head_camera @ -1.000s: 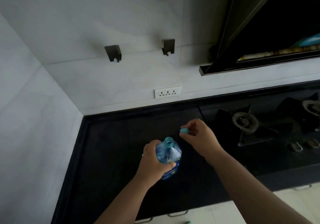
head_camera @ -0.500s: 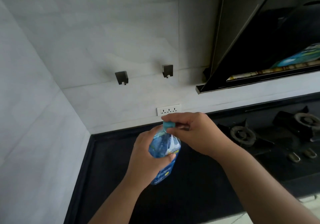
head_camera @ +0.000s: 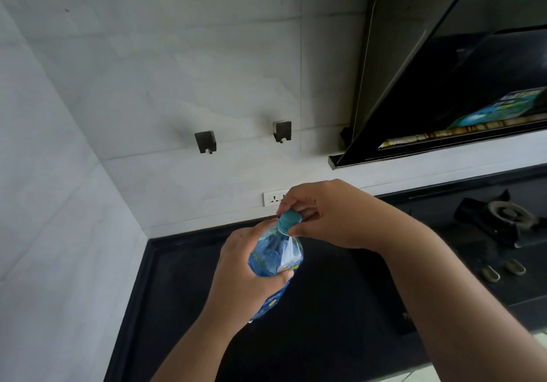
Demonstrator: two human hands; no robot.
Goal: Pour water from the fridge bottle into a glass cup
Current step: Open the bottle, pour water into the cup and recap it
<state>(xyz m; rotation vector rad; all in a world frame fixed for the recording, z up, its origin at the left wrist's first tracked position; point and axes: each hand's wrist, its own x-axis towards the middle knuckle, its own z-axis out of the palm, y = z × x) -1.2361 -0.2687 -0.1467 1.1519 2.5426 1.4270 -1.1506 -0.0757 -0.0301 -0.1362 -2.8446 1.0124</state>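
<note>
The bottle (head_camera: 276, 256) is held above the dark desk (head_camera: 183, 287), tilted with its neck toward 1 o'clock, and is wrapped by the left hand (head_camera: 245, 275) around its body. The teal cap (head_camera: 289, 219) on the neck is pinched by the fingers of the right hand (head_camera: 334, 213), which is reached in from 4 o'clock.

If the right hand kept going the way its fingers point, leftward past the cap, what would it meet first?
Beyond the cap that the right hand pinches, the way looks free up to the side wall; depth is hard to judge from this view.

Blue bottle (head_camera: 276, 256) with teal cap (head_camera: 289, 220); black counter (head_camera: 183, 287); pale grey marbled wall (head_camera: 165, 65).
</note>
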